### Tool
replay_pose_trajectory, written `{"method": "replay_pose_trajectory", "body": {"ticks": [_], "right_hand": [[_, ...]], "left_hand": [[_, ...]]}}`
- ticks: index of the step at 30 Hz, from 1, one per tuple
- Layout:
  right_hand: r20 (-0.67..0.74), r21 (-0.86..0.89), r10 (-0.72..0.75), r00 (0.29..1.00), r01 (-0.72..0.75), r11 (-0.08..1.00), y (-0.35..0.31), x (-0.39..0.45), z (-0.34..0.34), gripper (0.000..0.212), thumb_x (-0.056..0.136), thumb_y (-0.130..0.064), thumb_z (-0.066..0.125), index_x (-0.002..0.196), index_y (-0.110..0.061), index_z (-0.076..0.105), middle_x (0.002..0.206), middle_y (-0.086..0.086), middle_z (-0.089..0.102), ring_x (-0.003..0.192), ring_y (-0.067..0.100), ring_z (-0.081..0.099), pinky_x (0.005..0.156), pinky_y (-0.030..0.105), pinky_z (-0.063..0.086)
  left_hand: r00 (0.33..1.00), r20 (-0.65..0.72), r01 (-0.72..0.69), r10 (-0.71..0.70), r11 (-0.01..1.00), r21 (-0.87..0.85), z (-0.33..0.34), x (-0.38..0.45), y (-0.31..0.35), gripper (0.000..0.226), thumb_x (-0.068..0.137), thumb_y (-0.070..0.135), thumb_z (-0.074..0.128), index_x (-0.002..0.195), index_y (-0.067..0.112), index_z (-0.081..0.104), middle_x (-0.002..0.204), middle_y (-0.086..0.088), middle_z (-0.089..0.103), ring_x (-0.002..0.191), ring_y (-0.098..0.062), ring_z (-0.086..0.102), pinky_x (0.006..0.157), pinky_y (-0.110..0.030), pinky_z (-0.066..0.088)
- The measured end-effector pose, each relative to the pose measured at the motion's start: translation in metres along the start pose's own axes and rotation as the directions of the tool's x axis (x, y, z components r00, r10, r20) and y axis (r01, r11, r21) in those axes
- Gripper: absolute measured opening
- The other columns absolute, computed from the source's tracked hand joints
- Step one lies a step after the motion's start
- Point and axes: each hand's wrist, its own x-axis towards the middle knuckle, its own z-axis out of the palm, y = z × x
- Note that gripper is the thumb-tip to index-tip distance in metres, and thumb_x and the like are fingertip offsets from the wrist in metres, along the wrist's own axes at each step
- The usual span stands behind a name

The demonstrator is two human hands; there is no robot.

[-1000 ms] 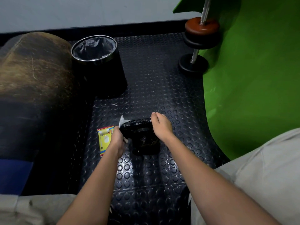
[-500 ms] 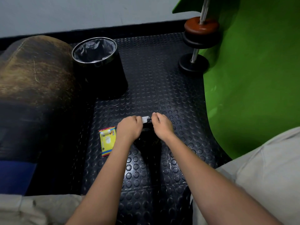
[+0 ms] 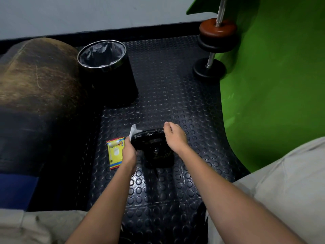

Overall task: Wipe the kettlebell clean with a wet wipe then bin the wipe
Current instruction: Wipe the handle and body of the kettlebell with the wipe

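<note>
Now the left hand (image 3: 129, 151) is back at the left end of the kettlebell (image 3: 153, 148), while half a second ago it was up on the middle of the handle, close beside the right hand (image 3: 175, 136). A second ago it stood at this same left end, so I judge it is rubbing back and forth along the handle, and the wiping step is in the middle, not finished.

The wet wipe (image 3: 132, 131) shows as a white corner above the left hand, at the left end of the handle. The left hand is closed around the wipe and presses it on the metal. The right hand is closed over the right end of the handle and holds the kettlebell steady on the studded rubber mat (image 3: 167, 95).

The kettlebell sits at the center of the frame, between the two hands, and both touch it. Just left of the left hand lies the yellow wipes packet (image 3: 115, 152), flat on the mat. The bin (image 3: 105, 67) with its grey liner stands in the upper left of the center, well apart from the hands, its mouth open. I think the round body under the handle needs wiping before the wipe goes there.
</note>
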Motion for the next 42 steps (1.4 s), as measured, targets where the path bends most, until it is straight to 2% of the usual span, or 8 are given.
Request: {"method": "replay_pose_trajectory", "body": {"ticks": [3,9,15,21,27,33,37,42], "right_hand": [[0.000,0.004,0.008,1.000,-0.008,1.000,-0.001,0.000,0.000,0.046,0.107,-0.041,0.031,0.066,-0.021,0.039,0.084,-0.003,0.049,0.081,0.018,0.049,0.073,0.034,0.035],[-0.006,-0.006,0.017,1.000,-0.017,1.000,-0.001,0.001,0.000,0.047,0.107,-0.041,0.031,0.066,-0.021,0.039,0.085,-0.001,0.049,0.082,0.021,0.049,0.072,0.035,0.034],[-0.015,-0.028,0.006,1.000,-0.006,1.000,-0.001,0.001,0.000,0.045,0.107,-0.040,0.032,0.065,-0.025,0.041,0.090,0.003,0.055,0.089,0.025,0.054,0.075,0.034,0.035],[0.035,0.003,0.017,0.999,-0.017,1.000,0.000,-0.001,-0.005,0.048,0.107,-0.044,0.032,0.065,-0.022,0.040,0.076,-0.003,0.046,0.073,0.016,0.045,0.072,0.034,0.034],[0.042,-0.005,0.058,0.997,-0.058,0.998,-0.006,-0.002,-0.004,0.044,0.107,-0.042,0.030,0.076,-0.017,0.049,0.105,0.005,0.058,0.105,0.026,0.053,0.092,0.042,0.041],[0.011,-0.010,0.031,0.999,-0.031,0.999,-0.001,-0.002,-0.004,0.045,0.107,-0.043,0.031,0.067,-0.024,0.039,0.090,-0.001,0.053,0.095,0.025,0.054,0.087,0.044,0.043],[0.001,0.000,0.014,1.000,-0.014,1.000,0.000,-0.003,-0.004,0.045,0.106,-0.043,0.032,0.065,-0.024,0.038,0.084,-0.003,0.050,0.088,0.023,0.052,0.082,0.043,0.043],[0.005,0.053,0.028,1.000,-0.028,0.998,0.003,-0.007,-0.008,0.045,0.106,-0.041,0.032,0.066,-0.022,0.037,0.080,-0.005,0.046,0.080,0.016,0.045,0.074,0.038,0.037]], "left_hand": [[0.994,0.111,-0.003,0.006,1.000,-0.023,0.000,-0.001,0.010,0.032,0.103,0.033,0.037,0.088,0.017,0.059,0.072,-0.001,0.054,0.049,-0.006,0.052,0.043,-0.017,0.042],[0.960,0.055,-0.254,0.274,0.770,0.585,0.002,-0.004,0.028,0.038,0.098,0.033,0.030,0.080,0.011,0.054,0.092,-0.010,0.064,0.085,-0.029,0.055,0.072,-0.036,0.041],[0.570,0.271,-0.648,0.775,0.222,0.728,0.020,-0.025,0.003,0.033,0.104,0.020,0.030,0.088,0.015,0.058,0.090,-0.001,0.058,0.088,-0.022,0.050,0.086,-0.038,0.040],[0.685,0.044,-0.639,0.727,0.571,0.516,0.016,-0.026,-0.011,0.030,0.108,0.023,0.028,0.107,0.012,0.055,0.105,0.000,0.053,0.101,-0.015,0.045,0.094,-0.034,0.039],[0.989,-0.118,-0.092,0.094,0.996,0.019,0.012,-0.003,0.001,0.043,0.086,0.053,0.040,0.101,0.023,0.067,0.106,-0.002,0.069,0.106,-0.027,0.063,0.100,-0.045,0.048],[0.999,-0.025,0.035,-0.040,0.985,-0.168,0.013,-0.006,-0.001,0.031,0.098,0.037,0.040,0.081,0.022,0.062,0.068,0.003,0.062,0.054,-0.011,0.056,0.048,-0.018,0.044],[0.992,-0.127,-0.006,0.004,1.000,-0.013,0.010,0.000,0.001,0.036,0.090,0.045,0.039,0.086,0.020,0.065,0.083,-0.005,0.067,0.073,-0.022,0.059,0.065,-0.033,0.047],[0.872,-0.105,-0.389,0.479,0.807,0.444,0.014,-0.020,-0.002,0.032,0.099,0.028,0.032,0.083,0.009,0.051,0.083,0.000,0.052,0.079,-0.019,0.044,0.071,-0.038,0.037]]}}
